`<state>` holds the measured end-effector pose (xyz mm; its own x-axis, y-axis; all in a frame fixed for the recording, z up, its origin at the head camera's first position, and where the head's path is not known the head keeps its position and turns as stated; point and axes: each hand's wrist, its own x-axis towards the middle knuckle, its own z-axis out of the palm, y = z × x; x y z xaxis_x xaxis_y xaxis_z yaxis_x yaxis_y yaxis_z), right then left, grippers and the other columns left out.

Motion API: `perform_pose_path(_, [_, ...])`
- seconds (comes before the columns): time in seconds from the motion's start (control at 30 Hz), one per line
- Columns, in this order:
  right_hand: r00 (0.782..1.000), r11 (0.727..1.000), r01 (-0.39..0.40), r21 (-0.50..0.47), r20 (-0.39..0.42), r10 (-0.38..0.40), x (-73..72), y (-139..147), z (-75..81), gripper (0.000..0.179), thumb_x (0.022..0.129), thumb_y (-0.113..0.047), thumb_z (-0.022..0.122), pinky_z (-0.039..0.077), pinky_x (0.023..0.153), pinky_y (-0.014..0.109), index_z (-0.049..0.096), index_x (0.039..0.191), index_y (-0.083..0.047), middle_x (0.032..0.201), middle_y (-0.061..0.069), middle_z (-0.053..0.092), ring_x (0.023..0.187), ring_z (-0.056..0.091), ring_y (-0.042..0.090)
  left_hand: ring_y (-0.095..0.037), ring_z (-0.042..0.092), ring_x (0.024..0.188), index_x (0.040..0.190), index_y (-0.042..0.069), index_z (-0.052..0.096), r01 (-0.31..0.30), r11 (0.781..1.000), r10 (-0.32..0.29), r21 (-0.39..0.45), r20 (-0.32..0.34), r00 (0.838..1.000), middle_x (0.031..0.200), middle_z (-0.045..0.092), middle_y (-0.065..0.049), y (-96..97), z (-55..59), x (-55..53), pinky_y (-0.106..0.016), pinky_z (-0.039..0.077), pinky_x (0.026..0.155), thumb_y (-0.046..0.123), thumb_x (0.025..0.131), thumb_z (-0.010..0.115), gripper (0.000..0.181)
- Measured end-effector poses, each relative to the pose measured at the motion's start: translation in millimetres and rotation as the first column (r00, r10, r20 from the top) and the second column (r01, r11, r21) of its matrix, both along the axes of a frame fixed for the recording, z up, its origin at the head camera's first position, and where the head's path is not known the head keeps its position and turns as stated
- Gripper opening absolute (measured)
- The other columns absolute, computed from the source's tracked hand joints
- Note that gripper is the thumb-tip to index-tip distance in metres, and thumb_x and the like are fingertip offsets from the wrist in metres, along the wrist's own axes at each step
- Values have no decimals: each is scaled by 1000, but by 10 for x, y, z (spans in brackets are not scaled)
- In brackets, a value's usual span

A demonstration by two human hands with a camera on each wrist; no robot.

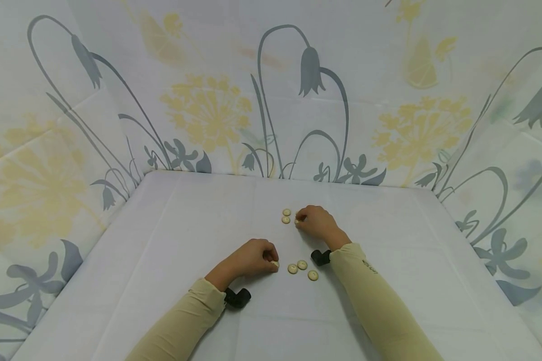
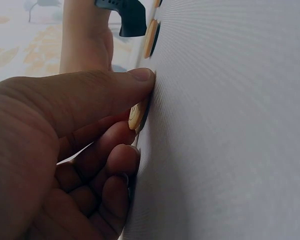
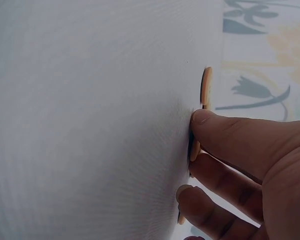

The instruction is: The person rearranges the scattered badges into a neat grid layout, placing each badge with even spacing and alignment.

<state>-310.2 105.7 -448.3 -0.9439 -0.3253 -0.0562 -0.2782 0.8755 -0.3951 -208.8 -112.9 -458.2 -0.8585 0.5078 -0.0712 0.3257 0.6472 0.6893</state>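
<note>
In the head view my left hand (image 1: 252,257) is low over the white table. Its thumb and fingers pinch a round cream disc (image 2: 135,116), which shows its edge and a marked face in the left wrist view. My right hand (image 1: 318,222) is farther forward, pinching another cream disc (image 3: 195,150) at the table surface. Two more discs, a far one (image 1: 286,212) and a near one (image 1: 286,220), lie just left of the right fingertips. To the right of the left hand lie three loose discs (image 1: 302,264). The fingers partly cover both held discs.
A white cloth (image 1: 198,215) covers the table. Cloth walls (image 1: 212,110) printed with grey and yellow flowers rise behind and at both sides. A black wrist device shows at the left wrist (image 1: 238,298) and at the right wrist (image 1: 320,257).
</note>
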Motion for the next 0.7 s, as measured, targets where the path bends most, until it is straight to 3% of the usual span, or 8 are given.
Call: perform_pose_path(0.7, [1000, 1000, 19, -7, 22, -19, -15, -3, -10, 24, 88, -27, 70, 50, 83, 41, 72, 108, -15, 107, 2, 69, 93, 63, 19, -5, 56, 76, 87, 15, 70, 9, 1000, -9, 1, -11, 1000, 82, 63, 6, -5, 16, 15, -23, 47, 71, 21, 81, 78, 12])
